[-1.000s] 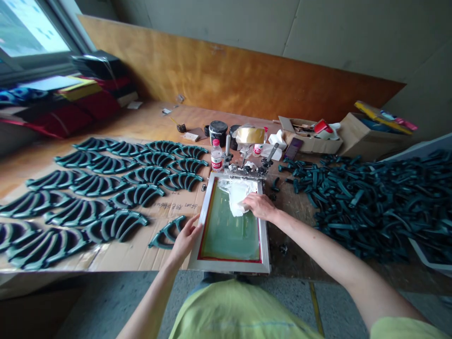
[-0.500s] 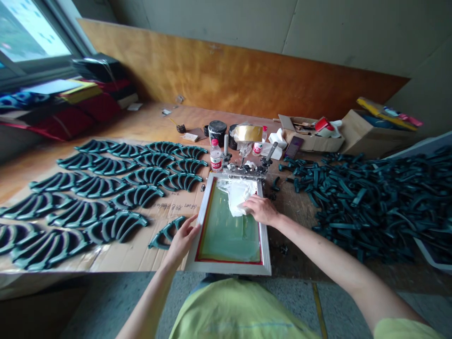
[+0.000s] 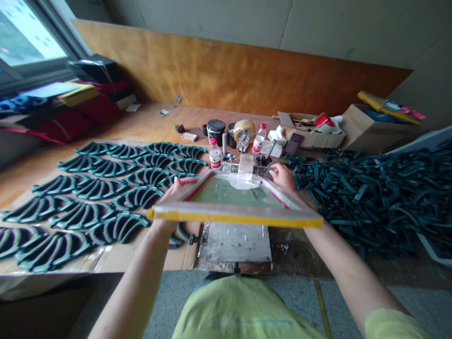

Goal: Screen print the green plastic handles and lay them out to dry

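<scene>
A screen-printing frame [image 3: 235,214] with green mesh and a yellow-taped front edge is tilted up off the bench, hinged at its far end. My left hand [image 3: 174,188] grips its left rail and my right hand [image 3: 284,178] grips its right rail. A white cloth [image 3: 237,181] lies on the mesh near the hinge. Under the raised frame a bare metal plate [image 3: 236,242] shows on the bench. One dark green curved plastic part [image 3: 180,234] lies just left of the plate.
Rows of curved green parts [image 3: 92,197] lie on cardboard at the left. A big heap of them [image 3: 370,188] fills the right. A water bottle [image 3: 214,155], ink tubs [image 3: 216,129], tape roll [image 3: 244,129], phone [image 3: 293,143] and cardboard boxes [image 3: 374,125] stand behind the frame.
The frame lay flat, my right hand rubbing the cloth over its mesh and my left on its edge. Both hands now hold the side rails and the front edge has swung up.
</scene>
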`<action>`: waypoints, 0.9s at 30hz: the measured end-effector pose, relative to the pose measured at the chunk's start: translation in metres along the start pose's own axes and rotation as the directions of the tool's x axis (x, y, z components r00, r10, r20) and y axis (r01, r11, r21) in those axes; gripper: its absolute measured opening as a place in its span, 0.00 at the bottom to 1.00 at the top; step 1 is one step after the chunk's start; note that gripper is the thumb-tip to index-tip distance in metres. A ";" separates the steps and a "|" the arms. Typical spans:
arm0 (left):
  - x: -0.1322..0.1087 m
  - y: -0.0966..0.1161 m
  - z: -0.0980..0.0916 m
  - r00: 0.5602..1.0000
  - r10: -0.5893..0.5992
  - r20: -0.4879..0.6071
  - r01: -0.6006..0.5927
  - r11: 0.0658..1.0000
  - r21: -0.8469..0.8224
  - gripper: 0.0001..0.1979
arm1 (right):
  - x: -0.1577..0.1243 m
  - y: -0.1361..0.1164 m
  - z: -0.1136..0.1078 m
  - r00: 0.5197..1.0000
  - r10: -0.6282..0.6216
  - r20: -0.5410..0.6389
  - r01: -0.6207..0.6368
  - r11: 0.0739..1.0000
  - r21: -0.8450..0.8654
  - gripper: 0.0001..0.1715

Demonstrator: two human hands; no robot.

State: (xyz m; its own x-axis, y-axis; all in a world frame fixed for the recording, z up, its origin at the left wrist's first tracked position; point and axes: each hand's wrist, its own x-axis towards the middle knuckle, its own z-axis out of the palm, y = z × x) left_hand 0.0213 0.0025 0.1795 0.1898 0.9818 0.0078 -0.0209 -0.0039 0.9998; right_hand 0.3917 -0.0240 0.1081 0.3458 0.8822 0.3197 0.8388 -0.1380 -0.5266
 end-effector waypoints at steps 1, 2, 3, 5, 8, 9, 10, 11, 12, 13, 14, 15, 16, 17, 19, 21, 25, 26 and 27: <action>0.011 0.007 0.006 1.000 0.020 0.002 -0.019 0.997 -0.075 0.28 | -0.013 0.009 0.004 0.998 0.039 0.051 -0.040 0.999 0.016 0.12; 0.021 0.014 0.011 1.000 0.027 0.012 -0.025 0.992 -0.120 0.27 | -0.028 0.015 0.011 0.993 0.049 0.111 -0.053 0.998 0.032 0.10; 0.031 0.020 0.016 1.000 0.027 0.015 -0.025 0.990 -0.141 0.26 | -0.042 0.019 0.019 0.986 0.028 0.167 -0.036 0.998 0.048 0.09; 0.043 0.025 0.022 0.999 0.026 -0.020 -0.028 0.988 -0.149 0.26 | -0.068 0.017 0.036 0.965 -0.075 0.250 0.059 0.996 0.071 0.15; 0.035 0.011 0.027 0.994 0.029 -0.103 -0.045 0.985 -0.165 0.26 | -0.088 0.000 0.051 0.919 -0.209 0.334 0.201 0.978 0.060 0.20; 0.024 -0.001 0.030 0.995 -0.013 -0.103 -0.004 0.987 -0.163 0.26 | -0.091 -0.008 0.051 0.916 -0.218 0.336 0.216 0.975 0.043 0.16; 0.010 -0.016 0.033 0.993 -0.095 -0.064 0.084 0.984 -0.154 0.27 | -0.094 -0.017 0.050 0.919 -0.221 0.325 0.224 0.974 0.031 0.12; -0.007 -0.032 0.039 0.978 -0.207 -0.010 0.204 0.969 -0.135 0.29 | -0.098 -0.027 0.047 0.925 -0.230 0.304 0.233 0.972 0.026 0.09; -0.025 -0.048 0.045 0.927 -0.362 0.101 0.370 0.925 -0.086 0.30 | -0.104 -0.039 0.045 0.927 -0.254 0.277 0.257 0.966 0.028 0.07; -0.043 -0.064 0.052 0.839 -0.504 0.205 0.523 0.851 -0.048 0.31 | -0.112 -0.050 0.043 0.918 -0.303 0.255 0.304 0.952 0.036 0.06; -0.059 -0.079 0.058 0.769 -0.590 0.245 0.620 0.783 -0.059 0.30 | -0.121 -0.061 0.042 0.893 -0.376 0.247 0.375 0.925 0.053 0.06; -0.074 -0.091 0.064 0.716 -0.647 0.263 0.686 0.722 -0.090 0.28 | -0.129 -0.070 0.043 0.847 -0.465 0.257 0.461 0.884 0.081 0.07; -0.085 -0.101 0.068 0.688 -0.680 0.255 0.721 0.679 -0.135 0.26 | -0.136 -0.075 0.044 0.788 -0.551 0.275 0.540 0.833 0.122 0.08; -0.092 -0.109 0.068 0.685 -0.694 0.221 0.728 0.662 -0.179 0.23 | -0.140 -0.075 0.046 0.733 -0.615 0.291 0.594 0.787 0.169 0.09; -0.099 -0.120 0.056 0.719 -0.687 0.105 0.691 0.690 -0.214 0.21 | -0.133 -0.058 0.048 0.722 -0.626 0.296 0.575 0.780 0.248 0.11; -0.099 -0.131 0.026 0.754 -0.654 -0.066 0.636 0.751 -0.177 0.22 | -0.106 -0.021 0.045 0.869 -0.417 0.268 0.364 0.904 0.225 0.10; -0.107 -0.161 -0.058 0.652 -0.582 -0.487 0.633 0.771 -0.073 0.18 | -0.024 0.064 0.031 0.970 0.183 0.161 -0.191 0.981 0.032 0.09; -0.111 -0.171 -0.077 0.598 -0.571 -0.563 0.655 0.753 -0.069 0.16 | -0.008 0.079 0.029 0.960 0.233 0.153 -0.238 0.971 0.016 0.09; -0.115 -0.180 -0.093 0.539 -0.577 -0.613 0.687 0.723 -0.076 0.14 | 0.005 0.089 0.027 0.955 0.252 0.156 -0.257 0.966 0.015 0.11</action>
State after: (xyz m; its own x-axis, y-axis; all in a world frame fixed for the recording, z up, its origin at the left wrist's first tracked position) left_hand -0.0878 -0.0925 -0.0031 -0.4878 0.6482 -0.5848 0.0407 0.6860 0.7264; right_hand 0.4564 -0.0196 0.0413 0.4762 0.8779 0.0499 0.7152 -0.3537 -0.6029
